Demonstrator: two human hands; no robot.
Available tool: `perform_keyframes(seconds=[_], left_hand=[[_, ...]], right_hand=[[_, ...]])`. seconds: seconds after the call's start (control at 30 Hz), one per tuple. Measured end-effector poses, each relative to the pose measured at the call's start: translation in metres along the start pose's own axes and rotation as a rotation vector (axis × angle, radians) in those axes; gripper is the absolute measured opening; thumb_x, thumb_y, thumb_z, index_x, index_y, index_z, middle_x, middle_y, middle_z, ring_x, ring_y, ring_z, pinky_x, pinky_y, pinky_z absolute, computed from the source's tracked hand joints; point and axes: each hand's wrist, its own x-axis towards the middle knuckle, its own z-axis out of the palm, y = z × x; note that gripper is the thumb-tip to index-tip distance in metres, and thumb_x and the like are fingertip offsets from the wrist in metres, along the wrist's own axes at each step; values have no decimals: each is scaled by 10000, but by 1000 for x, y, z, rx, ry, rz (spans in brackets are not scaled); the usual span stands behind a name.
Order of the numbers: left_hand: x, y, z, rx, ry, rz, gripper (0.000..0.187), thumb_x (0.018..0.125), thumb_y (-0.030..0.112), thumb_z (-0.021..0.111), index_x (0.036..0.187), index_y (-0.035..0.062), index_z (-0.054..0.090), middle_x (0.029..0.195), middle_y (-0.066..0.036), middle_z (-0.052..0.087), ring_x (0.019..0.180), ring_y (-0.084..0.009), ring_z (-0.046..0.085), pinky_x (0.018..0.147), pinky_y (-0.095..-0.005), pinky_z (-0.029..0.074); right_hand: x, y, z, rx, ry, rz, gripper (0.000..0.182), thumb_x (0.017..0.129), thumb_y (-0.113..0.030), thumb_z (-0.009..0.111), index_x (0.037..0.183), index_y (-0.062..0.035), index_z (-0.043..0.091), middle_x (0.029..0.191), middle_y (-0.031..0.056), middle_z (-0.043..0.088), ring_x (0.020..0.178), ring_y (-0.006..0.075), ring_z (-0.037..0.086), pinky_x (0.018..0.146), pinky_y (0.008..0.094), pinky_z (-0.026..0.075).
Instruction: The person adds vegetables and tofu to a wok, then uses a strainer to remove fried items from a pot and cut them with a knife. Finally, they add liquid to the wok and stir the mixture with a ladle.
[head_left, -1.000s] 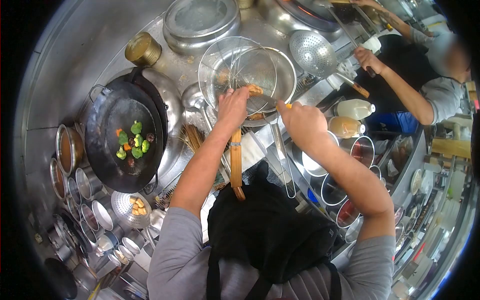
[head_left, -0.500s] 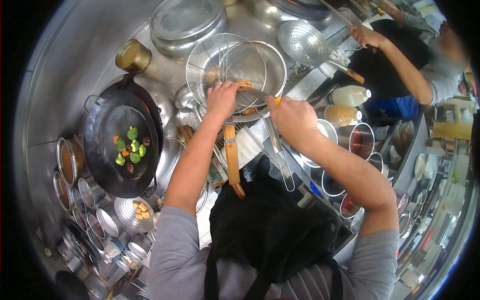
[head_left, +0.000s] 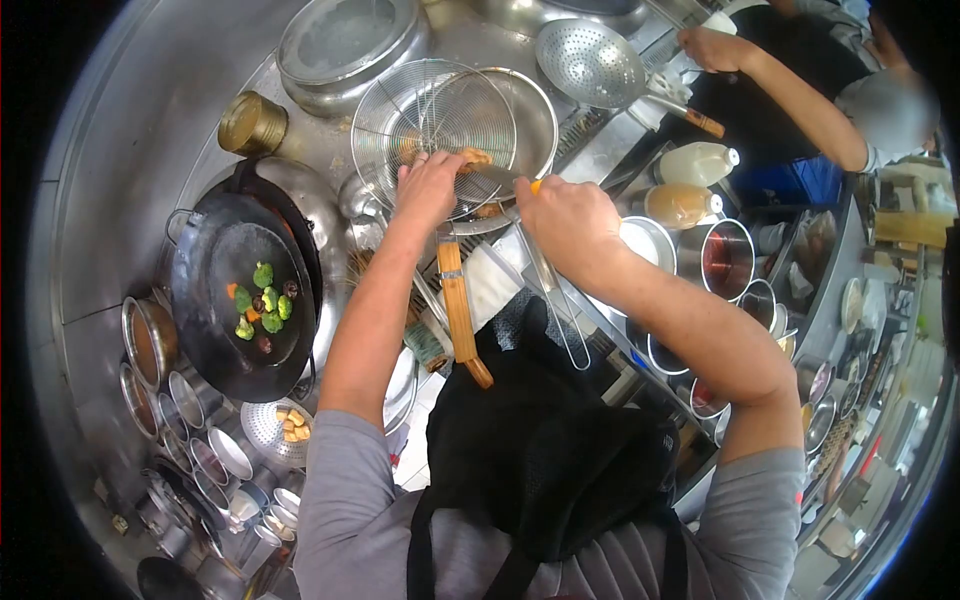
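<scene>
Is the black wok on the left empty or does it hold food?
It holds food: the black wok has a small cluster of green broccoli and other vegetable pieces near its middle; the remaining surface is bare.

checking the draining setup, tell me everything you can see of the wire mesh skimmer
The wire mesh skimmer is a round, shallow basket of fine silver wire with thicker wire ribs and rim. It sits tilted over a steel bowl on the steel counter. Its long wooden handle runs back toward the person, ending near the black apron. A few golden-brown fried pieces lie at its near edge. The left hand rests on that near rim by the food; the right hand is beside it, pinching something small and orange.
</scene>
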Motion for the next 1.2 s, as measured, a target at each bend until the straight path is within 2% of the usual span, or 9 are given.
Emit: perform_keyframes(seconds=[0.2, 0.27, 0.3, 0.37, 0.7, 0.77, 0.8, 0.97, 1.2], left_hand=[[3, 0, 4, 24, -5, -17, 604, 734, -105, 548, 1267, 171, 618, 1216, -22, 599, 1181, -275, 540, 937, -461, 419], [3, 0, 3, 17, -27, -25, 601, 739, -98, 548, 1272, 169, 618, 1223, -22, 599, 1188, -272, 537, 941, -464, 419], [3, 0, 3, 18, -28, -25, 601, 739, -98, 548, 1272, 169, 618, 1223, -22, 599, 1188, -272, 537, 941, -464, 419], [3, 0, 3, 14, -26, -23, 598, 746, -94, 545, 1277, 170, 618, 1225, -26, 600, 1190, -273, 541, 937, -462, 420], [5, 2, 1, 34, -62, -30, 588, 769, -81, 539, 1291, 179, 611, 1245, -35, 600, 1193, -281, 547, 925, -461, 421], [4, 2, 1, 43, -47, -37, 591, 775, -77, 542, 1298, 190, 606, 1243, -32, 600, 1197, -279, 544, 921, -465, 420], [5, 3, 1, 43, -49, -30, 591, 775, -77, 542, 1298, 190, 606, 1243, -32, 600, 1197, -279, 544, 921, -465, 420], [9, 4, -4, 34, -140, -82, 556, 780, -31, 610, 1294, 180, 601, 1287, -47, 582, 1280, -293, 499, 1003, -480, 388], [9, 2, 2, 26, -86, -50, 515, 775, -33, 597, 1255, 153, 615, 1267, -36, 587, 1229, -266, 524, 986, -494, 402]], right_hand=[[-4, -4, 5, 3, 8, 11, 105, 904, -166, 598, 941, -105, 675, 756, 29, 661, 660, 180, 690, 535, 313, 508], [-3, -4, 3, 4, -116, -4, 372, 868, -149, 600, 1230, -66, 607, 807, 58, 676, 653, 208, 700, 553, 317, 535], [-4, -5, 4, 5, -116, -4, 372, 868, -149, 600, 1230, -66, 607, 807, 58, 676, 653, 208, 700, 553, 317, 535], [-7, -8, 6, -5, -24, 18, 160, 908, -157, 588, 1028, -101, 678, 775, 28, 662, 669, 176, 684, 538, 313, 498], [-6, -12, 4, 34, -77, 49, 171, 916, -153, 574, 1035, -88, 678, 798, 46, 671, 702, 183, 689, 562, 322, 501], [-6, -11, 6, 12, -84, 15, 367, 858, -141, 620, 1213, -49, 618, 781, 54, 663, 650, 199, 691, 535, 305, 522], [-6, -12, 6, 13, -86, 22, 367, 858, -141, 620, 1213, -49, 618, 781, 54, 663, 650, 199, 691, 535, 305, 522], [-7, -19, 8, 69, -82, 64, 349, 845, -145, 635, 1179, -46, 624, 812, 71, 668, 705, 206, 697, 575, 324, 529], [0, -16, -7, 147, -161, 67, 208, 842, -141, 645, 1021, -36, 648, 850, 102, 702, 799, 222, 720, 624, 343, 561]])
